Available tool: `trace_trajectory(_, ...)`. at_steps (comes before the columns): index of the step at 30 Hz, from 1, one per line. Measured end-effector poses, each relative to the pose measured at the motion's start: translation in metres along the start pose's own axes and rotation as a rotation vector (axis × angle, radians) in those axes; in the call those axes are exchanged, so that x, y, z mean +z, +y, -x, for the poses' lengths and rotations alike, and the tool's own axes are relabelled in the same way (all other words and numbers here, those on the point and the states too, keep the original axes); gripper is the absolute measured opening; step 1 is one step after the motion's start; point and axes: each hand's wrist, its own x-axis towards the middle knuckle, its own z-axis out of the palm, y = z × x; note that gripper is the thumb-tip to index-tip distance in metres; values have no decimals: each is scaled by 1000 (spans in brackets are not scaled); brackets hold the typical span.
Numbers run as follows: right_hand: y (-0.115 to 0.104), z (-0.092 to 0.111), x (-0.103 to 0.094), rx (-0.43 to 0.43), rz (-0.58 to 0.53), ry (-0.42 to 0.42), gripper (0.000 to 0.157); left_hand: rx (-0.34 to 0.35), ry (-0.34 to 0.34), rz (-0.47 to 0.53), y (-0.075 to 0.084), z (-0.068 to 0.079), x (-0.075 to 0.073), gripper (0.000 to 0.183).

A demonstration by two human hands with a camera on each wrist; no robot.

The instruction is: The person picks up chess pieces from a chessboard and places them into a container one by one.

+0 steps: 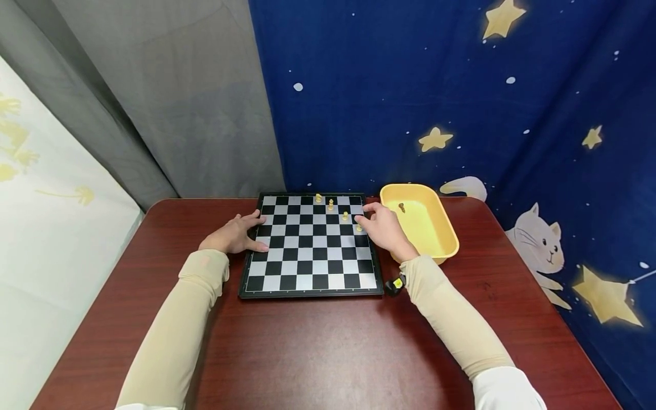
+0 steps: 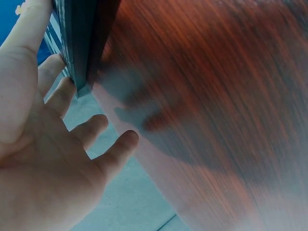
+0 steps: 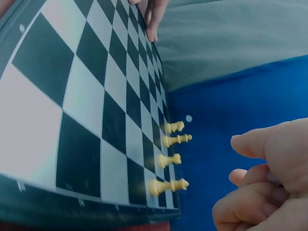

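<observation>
A black-and-white chessboard [image 1: 312, 250] lies on the table. My left hand [image 1: 233, 234] rests at its left edge, thumb and fingers spread; the left wrist view shows the fingers fairly straight beside the dark rim. Several pale yellow chess pieces stand in a diagonal line: a knight [image 3: 174, 127] farthest back, then a slim piece [image 3: 177, 140], a shorter piece [image 3: 169, 160] and a taller piece [image 3: 168, 186] nearest the right edge. My right hand [image 1: 386, 229] hovers over the board's right edge by the nearest piece. In the right wrist view, its thumb and loosely bent fingers are apart from the pieces, holding nothing.
A yellow plastic bin [image 1: 446, 228] stands right of the board, close behind my right hand, with a small brown chess piece [image 1: 402, 208] inside. The reddish-brown table [image 1: 318, 353] meets grey and blue curtains [image 1: 348, 114] at the back.
</observation>
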Motion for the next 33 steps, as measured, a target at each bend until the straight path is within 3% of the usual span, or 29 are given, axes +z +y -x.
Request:
trace_trajectory(12, -1, -1, 24, 55, -81, 126, 46, -1, 2, 3, -1, -2, 0, 99)
trace_trajectory(22, 1, -6, 47, 205, -157, 159, 47, 1, 6, -1, -2, -3, 0, 99)
trace_trajectory(33, 4, -7, 58, 278, -141, 198, 46, 5, 9, -1, -4, -3, 2, 99)
